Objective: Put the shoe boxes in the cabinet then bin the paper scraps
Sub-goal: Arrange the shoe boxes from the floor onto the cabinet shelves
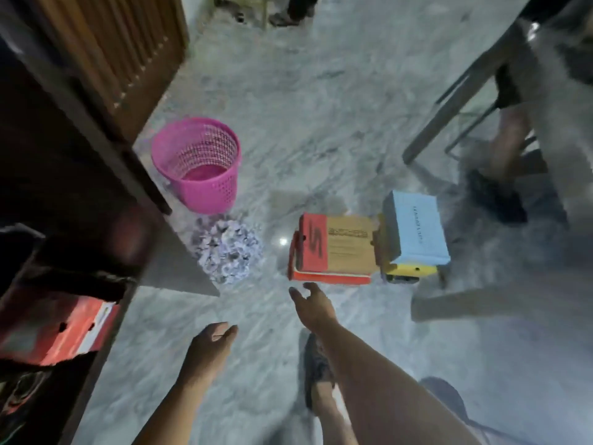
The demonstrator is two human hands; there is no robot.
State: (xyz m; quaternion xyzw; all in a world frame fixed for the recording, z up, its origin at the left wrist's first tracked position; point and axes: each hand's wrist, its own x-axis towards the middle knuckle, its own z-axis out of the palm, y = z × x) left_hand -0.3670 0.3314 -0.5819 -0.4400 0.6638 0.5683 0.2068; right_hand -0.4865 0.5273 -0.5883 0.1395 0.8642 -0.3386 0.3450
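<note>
Both forearms bare, extended forward and down. Right hand (313, 301) furthest out, fingers loosely spread, holding nothing. Left hand (211, 340) lower and nearer, fingers relaxed, empty. Hands apart, not touching.

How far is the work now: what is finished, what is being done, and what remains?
Done: one red shoe box already sits in the cabinet. In hand: nothing is held; the right hand reaches toward the red and brown box, and the left hand is open. Left: that box, the blue box on a yellow one, and the paper scraps beside the empty pink bin.
</note>
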